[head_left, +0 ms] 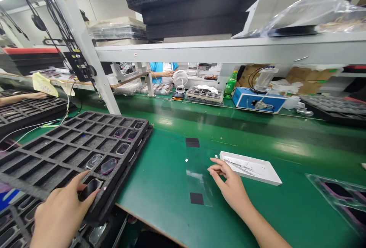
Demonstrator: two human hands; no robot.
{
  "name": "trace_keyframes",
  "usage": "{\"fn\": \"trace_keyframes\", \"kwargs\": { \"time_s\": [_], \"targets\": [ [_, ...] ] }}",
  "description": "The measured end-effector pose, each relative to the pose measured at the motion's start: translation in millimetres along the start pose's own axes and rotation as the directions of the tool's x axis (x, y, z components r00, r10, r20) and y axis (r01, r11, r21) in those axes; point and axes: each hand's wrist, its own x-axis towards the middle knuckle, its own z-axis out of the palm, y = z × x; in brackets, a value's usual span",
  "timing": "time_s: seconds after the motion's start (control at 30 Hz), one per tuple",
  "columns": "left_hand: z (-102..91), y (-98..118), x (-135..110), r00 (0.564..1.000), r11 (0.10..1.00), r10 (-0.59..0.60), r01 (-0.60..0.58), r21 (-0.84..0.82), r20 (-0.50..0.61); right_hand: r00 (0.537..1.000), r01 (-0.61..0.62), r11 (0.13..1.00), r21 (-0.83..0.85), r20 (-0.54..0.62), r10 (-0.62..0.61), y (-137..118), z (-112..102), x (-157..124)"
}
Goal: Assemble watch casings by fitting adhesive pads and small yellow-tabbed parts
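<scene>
My left hand [61,210] is at the near right corner of the grey foam tray [64,154]. Its thumb and index finger grip the edges of a dark, glossy, rounded rectangular piece [91,189], which looks like a watch screen. Similar pieces lie in the right-hand pockets, among them a clear-framed one [93,161] and a purple-edged one [108,166]. Over the green table, my right hand [228,183] has loosely curled fingers, with nothing visible between them. Beside it lies a clear film [197,175] with dark squares at both ends.
A shallow white box [271,173] holding tweezers sits right of the film. Clear-bagged pieces [337,190] lie at the right edge. Behind are a blue machine [257,101], a green bottle [230,84] and a small fan [180,78]. Another person's hand [28,97] is at far left.
</scene>
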Motion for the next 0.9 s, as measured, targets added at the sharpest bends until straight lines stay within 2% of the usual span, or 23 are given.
{"fn": "trace_keyframes", "kwargs": {
  "time_s": [0.1, 0.3, 0.4, 0.63, 0.9],
  "targets": [
    [-4.8, 10.5, 1.1, 0.998, 0.992, -0.028, 0.022, 0.126, 0.049, 1.0, -0.002, 1.0, -0.008, 0.011, 0.002, 1.3, 0.6, -0.3],
    [-0.6, 8.7, 3.6, 0.995, 0.996, -0.077, 0.075, 0.039, 0.068, 1.0, -0.003, 1.0, -0.021, 0.031, 0.003, 4.2, 2.3, 0.1],
    [0.7, 7.5, 3.4, 0.996, 0.998, -0.064, 0.064, 0.01, 0.069, 1.0, 0.003, 1.0, -0.024, 0.018, -0.003, 4.7, 2.5, 0.4],
    [-1.5, 12.3, 1.5, 0.997, 0.999, -0.053, 0.054, -0.003, 0.062, 1.0, 0.014, 0.999, -0.041, 0.02, -0.013, 5.0, 2.2, 0.4],
    [0.7, 7.7, 2.1, 0.998, 0.999, -0.038, 0.038, 0.002, 0.047, 1.0, 0.003, 0.999, -0.046, 0.008, -0.003, 1.8, 1.7, 0.7]
  ]
}}
